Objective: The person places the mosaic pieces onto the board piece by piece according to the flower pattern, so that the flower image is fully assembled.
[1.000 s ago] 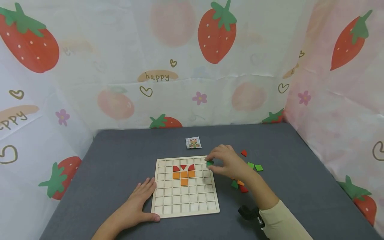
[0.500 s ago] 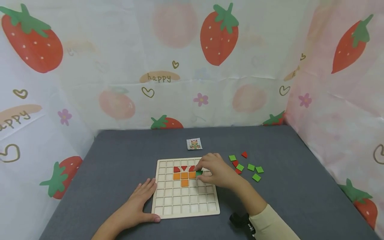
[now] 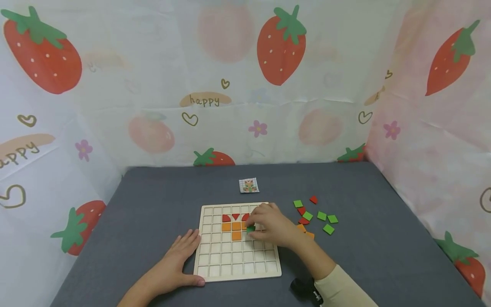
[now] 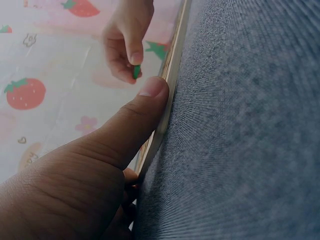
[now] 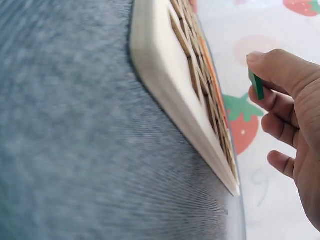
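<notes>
The dark green piece [image 3: 251,229] is at the centre of the head view, a little below the middle; it is pinched between the thumb and the forefinger of the right hand [image 3: 275,225], whose other fingers are bent loosely, and both wrist views show it in the air, apart from the wooden grid board [image 3: 215,258]; the board lies flat in the lower centre of the frame. In the upper part of its grid sit three red pieces [image 3: 235,217] in a row, below them a row of three orange squares [image 3: 236,226], the right one partly covered by fingers, and one more orange square [image 3: 236,236] under the middle one. The left hand [image 3: 178,261], at the lower left, has its fingers and thumb spread; they rest against the left edge of the board and near its lower left corner. Right of the board lie loose light green squares [image 3: 328,229], red pieces [image 3: 313,199] and orange pieces [image 3: 310,235], these last partly hidden by the arm; above the board lies a small card [image 3: 249,185] with a coloured pattern; all rests on a dark grey cloth [image 3: 161,192]; behind, a pale curtain [image 3: 153,64] with printed strawberries fills the upper frame; at the bottom, a black object [image 3: 303,290] is beside the light sleeve [image 3: 341,288].
</notes>
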A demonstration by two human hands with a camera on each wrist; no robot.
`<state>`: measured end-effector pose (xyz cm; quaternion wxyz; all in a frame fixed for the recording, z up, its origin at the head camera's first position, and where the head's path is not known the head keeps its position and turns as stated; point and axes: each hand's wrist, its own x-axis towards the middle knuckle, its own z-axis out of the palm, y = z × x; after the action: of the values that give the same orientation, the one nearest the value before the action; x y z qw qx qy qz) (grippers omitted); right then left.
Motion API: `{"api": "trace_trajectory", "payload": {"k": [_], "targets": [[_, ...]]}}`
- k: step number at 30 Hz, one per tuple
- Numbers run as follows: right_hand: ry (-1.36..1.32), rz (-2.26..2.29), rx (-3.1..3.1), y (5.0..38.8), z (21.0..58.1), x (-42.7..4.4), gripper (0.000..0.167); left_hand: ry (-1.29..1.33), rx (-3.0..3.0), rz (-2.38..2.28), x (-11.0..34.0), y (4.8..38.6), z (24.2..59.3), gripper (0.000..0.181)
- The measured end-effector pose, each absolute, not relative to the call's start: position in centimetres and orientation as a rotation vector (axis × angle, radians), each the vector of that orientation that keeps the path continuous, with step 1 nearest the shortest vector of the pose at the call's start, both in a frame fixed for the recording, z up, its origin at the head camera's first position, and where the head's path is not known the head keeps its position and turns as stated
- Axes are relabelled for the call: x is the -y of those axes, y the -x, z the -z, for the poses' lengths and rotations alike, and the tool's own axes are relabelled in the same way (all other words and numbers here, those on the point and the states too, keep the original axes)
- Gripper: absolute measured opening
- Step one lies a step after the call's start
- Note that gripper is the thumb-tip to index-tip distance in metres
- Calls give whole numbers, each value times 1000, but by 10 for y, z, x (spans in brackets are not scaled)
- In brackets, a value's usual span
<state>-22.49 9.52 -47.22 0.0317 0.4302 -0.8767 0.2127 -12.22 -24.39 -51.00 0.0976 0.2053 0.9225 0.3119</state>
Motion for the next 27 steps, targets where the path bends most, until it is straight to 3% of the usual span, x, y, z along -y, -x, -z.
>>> {"api": "trace_trajectory", "payload": {"k": [27], "targets": [[-1351,-382,2680,222,488,-81,21,-603,-2754,-908,244,121,509,127]]}}
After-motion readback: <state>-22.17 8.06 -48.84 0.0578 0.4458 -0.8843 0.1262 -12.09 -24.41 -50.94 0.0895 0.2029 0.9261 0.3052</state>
